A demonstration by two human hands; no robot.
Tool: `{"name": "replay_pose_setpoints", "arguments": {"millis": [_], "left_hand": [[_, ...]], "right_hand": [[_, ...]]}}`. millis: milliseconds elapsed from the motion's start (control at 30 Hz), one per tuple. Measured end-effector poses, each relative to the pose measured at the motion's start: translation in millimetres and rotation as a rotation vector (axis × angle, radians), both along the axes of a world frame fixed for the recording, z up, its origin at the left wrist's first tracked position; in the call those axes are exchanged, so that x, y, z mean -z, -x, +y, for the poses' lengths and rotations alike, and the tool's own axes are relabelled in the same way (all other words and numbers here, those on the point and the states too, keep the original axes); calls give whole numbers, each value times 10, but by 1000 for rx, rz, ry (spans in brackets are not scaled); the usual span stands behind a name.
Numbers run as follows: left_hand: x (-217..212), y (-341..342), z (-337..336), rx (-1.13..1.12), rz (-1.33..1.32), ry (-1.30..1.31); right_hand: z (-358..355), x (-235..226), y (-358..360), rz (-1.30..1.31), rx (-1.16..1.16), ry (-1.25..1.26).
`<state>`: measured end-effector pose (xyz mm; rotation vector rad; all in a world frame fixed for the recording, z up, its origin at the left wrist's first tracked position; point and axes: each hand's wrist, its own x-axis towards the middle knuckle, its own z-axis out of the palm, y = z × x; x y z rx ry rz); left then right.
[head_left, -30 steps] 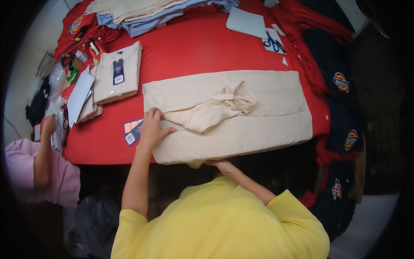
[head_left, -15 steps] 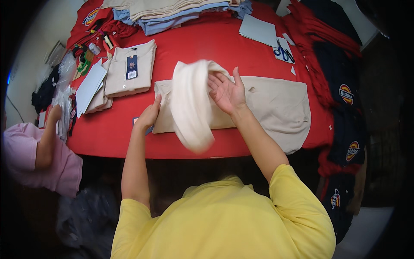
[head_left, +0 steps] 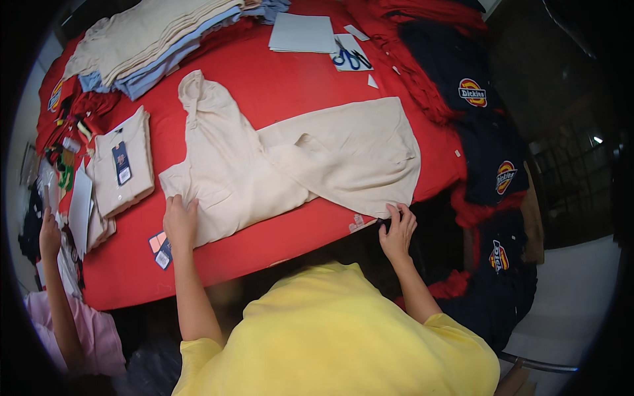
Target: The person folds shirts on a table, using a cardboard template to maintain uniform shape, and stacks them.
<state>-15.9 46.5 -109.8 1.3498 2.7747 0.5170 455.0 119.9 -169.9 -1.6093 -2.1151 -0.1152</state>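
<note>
A beige shirt lies spread and twisted across the red table, one part reaching toward the far left. My left hand presses on the shirt's near left corner. At the table's near edge, my right hand pinches the shirt's near right corner. A small card tag lies just left of my left hand.
A folded beige shirt with a dark tag lies at the left. A stack of folded beige and blue garments sits at the far left. White sheets and scissors lie at the back. Dark garments hang at right. Another person's arm is at lower left.
The shirt was folded flat, then lifted and flipped between both hands; now it lies opened out and twisted, my hands at its two near corners.
</note>
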Motion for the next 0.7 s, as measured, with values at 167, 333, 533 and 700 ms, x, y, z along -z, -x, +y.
{"name": "replay_pose_setpoints", "arguments": {"millis": [167, 333, 533, 700], "left_hand": [[239, 40, 66, 80, 57, -231], [472, 1, 186, -51, 91, -313], [503, 41, 233, -124, 148, -292], [540, 175, 208, -197, 141, -323]], "right_hand": [[515, -340, -410, -80, -279, 311], [1629, -849, -716, 631, -157, 463], [3147, -335, 29, 463, 127, -46], [3186, -182, 139, 198, 256, -127]]}}
